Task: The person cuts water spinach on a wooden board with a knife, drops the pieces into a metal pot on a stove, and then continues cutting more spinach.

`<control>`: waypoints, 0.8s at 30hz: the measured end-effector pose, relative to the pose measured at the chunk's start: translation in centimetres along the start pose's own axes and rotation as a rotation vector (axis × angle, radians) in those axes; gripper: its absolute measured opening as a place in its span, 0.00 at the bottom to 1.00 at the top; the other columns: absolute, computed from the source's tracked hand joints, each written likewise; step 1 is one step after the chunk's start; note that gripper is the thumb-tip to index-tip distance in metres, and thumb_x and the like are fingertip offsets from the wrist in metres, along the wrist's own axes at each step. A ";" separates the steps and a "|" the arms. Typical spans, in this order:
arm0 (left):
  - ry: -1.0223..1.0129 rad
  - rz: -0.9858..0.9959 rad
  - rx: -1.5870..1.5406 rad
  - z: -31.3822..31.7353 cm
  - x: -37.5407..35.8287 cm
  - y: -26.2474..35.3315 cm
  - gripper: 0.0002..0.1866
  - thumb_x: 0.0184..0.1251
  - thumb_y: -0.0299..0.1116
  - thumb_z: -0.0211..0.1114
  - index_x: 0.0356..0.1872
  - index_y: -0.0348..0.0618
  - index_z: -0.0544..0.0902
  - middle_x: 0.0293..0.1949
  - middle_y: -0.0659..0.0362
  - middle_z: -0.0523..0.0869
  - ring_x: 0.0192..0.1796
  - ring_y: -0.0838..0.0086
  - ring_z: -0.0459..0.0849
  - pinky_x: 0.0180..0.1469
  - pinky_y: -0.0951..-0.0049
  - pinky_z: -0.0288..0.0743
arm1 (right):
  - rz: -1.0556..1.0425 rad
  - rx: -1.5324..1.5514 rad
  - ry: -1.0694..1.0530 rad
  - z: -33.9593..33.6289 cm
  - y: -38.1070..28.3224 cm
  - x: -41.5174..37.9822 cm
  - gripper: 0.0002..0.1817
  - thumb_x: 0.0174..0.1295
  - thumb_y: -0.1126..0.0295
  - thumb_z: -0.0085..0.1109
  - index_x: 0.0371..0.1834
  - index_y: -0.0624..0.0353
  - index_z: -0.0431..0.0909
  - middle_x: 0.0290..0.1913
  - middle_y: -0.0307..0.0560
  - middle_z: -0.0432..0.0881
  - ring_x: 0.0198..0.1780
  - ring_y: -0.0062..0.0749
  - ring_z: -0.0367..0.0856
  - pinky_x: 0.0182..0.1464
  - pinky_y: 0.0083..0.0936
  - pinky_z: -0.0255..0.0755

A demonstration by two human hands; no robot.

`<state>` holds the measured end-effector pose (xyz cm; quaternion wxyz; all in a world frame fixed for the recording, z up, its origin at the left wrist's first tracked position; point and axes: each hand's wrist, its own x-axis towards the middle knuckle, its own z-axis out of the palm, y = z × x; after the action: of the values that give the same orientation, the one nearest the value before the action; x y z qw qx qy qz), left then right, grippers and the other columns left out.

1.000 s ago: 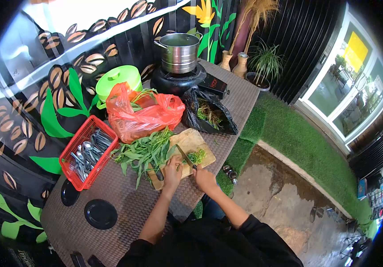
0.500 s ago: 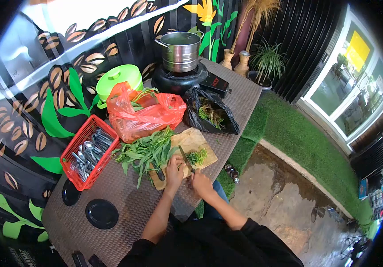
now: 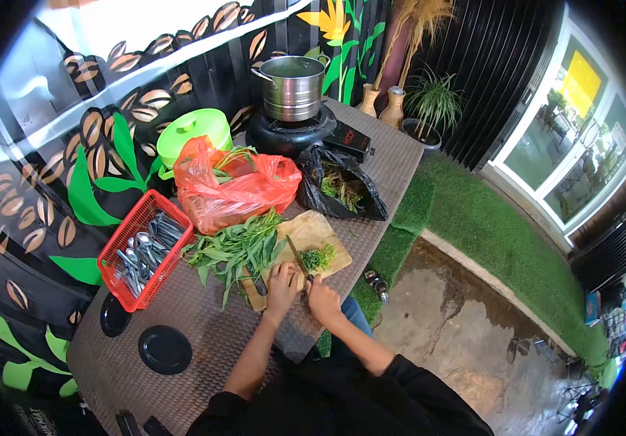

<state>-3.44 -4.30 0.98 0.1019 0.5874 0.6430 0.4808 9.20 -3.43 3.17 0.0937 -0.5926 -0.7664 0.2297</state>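
My right hand is closed round the handle of a knife, whose blade slants up and left over the wooden cutting board. Close on the blade's left side, my left hand rests on the board with curled fingers; whatever lies under them is hidden. Chopped greens form a small heap right of the blade. Long-leaved greens spread over the board's left part and onto the table. A second dark-handled tool lies partly visible at the board's lower left.
Behind the board sit a red plastic bag and a black bag with greens. A steel pot stands on a portable stove, near a green lidded pot. Leftward are a red cutlery basket and black plates.
The knife and my right hand have shifted slightly left and toward me. My left hand's fingers now sit closer together on the board. The view has moved slightly.
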 end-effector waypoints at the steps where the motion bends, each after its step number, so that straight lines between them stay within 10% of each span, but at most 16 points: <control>1: 0.008 -0.005 -0.018 0.0 0.2 -0.3 0.10 0.55 0.22 0.65 0.36 0.38 0.75 0.33 0.53 0.81 0.40 0.61 0.82 0.39 0.66 0.74 | 0.001 0.004 0.000 -0.1 0.0 0.0 0.18 0.69 0.56 0.42 0.42 0.63 0.64 0.26 0.64 0.81 0.31 0.60 0.82 0.31 0.49 0.77; 17: -0.042 -0.295 -0.241 0.1 2.8 -0.2 0.09 0.48 0.16 0.68 0.29 0.34 0.77 0.27 0.53 0.86 0.33 0.70 0.87 0.34 0.74 0.79 | 0.061 -0.023 -0.060 -0.3 -0.8 -0.7 0.18 0.69 0.56 0.42 0.44 0.64 0.64 0.29 0.62 0.82 0.34 0.57 0.83 0.35 0.47 0.78; 24: -0.089 -0.048 -0.060 0.1 2.1 -0.7 0.08 0.51 0.18 0.66 0.33 0.33 0.80 0.28 0.51 0.85 0.32 0.65 0.86 0.35 0.72 0.78 | -0.044 -0.028 -0.007 -0.3 0.8 1.0 0.20 0.68 0.53 0.42 0.43 0.63 0.63 0.27 0.62 0.82 0.30 0.55 0.84 0.31 0.46 0.78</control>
<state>-4.44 -2.31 1.30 0.1595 0.5890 0.6371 0.4709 9.70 -2.22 2.89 0.0874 -0.5761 -0.7826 0.2190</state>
